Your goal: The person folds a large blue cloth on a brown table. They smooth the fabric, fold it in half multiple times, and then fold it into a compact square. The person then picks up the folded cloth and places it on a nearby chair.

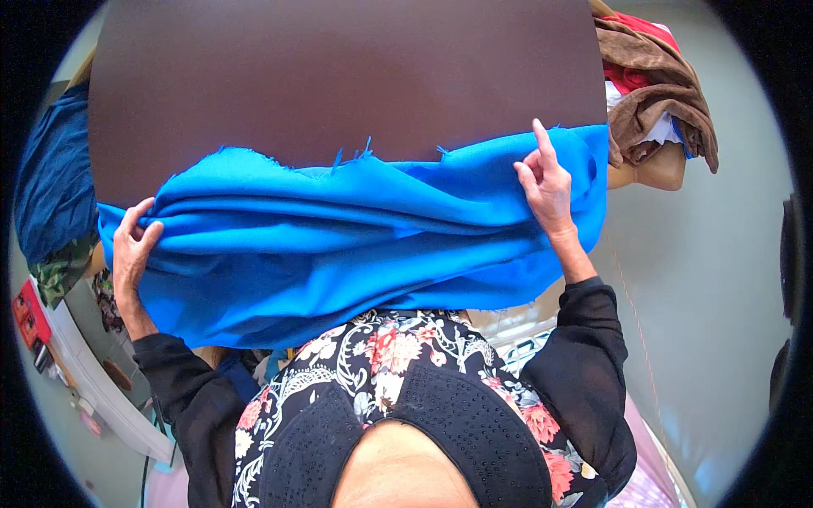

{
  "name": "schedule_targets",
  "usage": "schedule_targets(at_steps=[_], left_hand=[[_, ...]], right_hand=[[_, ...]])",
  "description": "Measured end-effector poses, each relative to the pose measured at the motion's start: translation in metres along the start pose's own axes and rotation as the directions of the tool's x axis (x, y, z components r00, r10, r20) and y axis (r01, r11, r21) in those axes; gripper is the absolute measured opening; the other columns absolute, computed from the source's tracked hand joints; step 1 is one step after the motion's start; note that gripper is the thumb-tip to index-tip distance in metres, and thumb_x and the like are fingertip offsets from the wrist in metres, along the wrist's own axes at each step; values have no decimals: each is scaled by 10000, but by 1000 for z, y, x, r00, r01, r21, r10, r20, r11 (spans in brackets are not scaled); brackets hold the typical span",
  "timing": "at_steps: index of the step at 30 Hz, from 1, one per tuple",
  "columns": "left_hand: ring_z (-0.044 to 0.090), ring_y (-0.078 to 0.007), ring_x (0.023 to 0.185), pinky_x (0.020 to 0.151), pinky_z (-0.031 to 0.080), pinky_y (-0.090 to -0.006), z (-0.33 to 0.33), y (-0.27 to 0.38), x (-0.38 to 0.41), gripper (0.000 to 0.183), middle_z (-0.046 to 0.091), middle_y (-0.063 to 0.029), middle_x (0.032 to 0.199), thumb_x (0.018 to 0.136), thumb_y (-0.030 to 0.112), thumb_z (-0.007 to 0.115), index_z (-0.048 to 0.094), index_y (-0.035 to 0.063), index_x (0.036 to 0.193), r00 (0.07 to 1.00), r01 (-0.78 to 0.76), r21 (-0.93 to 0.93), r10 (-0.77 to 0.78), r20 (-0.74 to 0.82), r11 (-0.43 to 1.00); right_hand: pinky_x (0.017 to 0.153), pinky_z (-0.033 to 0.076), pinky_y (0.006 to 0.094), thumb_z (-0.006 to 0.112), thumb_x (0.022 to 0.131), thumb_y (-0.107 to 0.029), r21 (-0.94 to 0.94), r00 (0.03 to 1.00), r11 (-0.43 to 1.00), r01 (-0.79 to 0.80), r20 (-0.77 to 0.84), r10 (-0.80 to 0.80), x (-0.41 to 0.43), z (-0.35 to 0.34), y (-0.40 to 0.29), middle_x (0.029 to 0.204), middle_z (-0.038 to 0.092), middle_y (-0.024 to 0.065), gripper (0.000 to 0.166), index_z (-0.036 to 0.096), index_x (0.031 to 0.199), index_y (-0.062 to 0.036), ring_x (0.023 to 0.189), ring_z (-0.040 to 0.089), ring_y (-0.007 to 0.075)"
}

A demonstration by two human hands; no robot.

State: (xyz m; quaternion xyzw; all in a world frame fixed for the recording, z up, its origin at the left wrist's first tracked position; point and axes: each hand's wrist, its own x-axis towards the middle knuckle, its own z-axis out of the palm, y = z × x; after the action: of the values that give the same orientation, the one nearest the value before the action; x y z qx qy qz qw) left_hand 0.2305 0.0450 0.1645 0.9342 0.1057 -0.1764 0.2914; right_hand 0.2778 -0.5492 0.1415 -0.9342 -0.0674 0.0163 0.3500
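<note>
A wide piece of bright blue fabric (pixel 305 238) lies in loose folds across the front of a dark brown tabletop (pixel 343 76) and hangs over its near edge. Its far edge is ragged, with loose threads. At the fabric's left end, my left hand (pixel 132 244) touches the folds with curled fingers, thumb a little apart; whether it pinches the cloth is unclear. Over the right end is my right hand (pixel 551 190), with index finger stretched forward, thumb spread and the other fingers bent. Nothing shows in its grasp.
Brown, red and white cloths (pixel 660 89) are heaped beyond the table's right edge. Dark blue cloth (pixel 57 171) and camouflage cloth (pixel 67 270) hang at the left. A white surface (pixel 95 362) with a red item (pixel 32 314) stands lower left.
</note>
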Motion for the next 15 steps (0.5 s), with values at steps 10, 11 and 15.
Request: schedule_targets(at_steps=[10,11,15], left_hand=[[494,-90,727,660,414,-230,26,4,4,100,547,1,752,838,54,552,586,15,923,993,-31,-48,25,-114,998],[490,-87,675,615,412,-229,28,-1,8,115,536,10,733,860,82,550,593,22,949,953,-153,-44,136,-271,987],[502,-77,621,568,428,-219,-16,10,38,198,547,10,748,910,230,522,615,80,998,858,-3,-120,-59,-509,993]], right_hand=[[562,475,269,633,765,-61,-81,991,995,61,127,-51,26,-4,7,710,624,89,71,624,833,-46,610,602,178],[551,466,255,630,769,-55,-22,995,1000,20,95,-18,27,-7,8,690,619,78,47,626,814,-42,591,592,153],[549,423,201,610,796,-55,201,966,967,-159,-173,195,64,-26,23,665,582,15,34,633,805,-31,616,511,49]])
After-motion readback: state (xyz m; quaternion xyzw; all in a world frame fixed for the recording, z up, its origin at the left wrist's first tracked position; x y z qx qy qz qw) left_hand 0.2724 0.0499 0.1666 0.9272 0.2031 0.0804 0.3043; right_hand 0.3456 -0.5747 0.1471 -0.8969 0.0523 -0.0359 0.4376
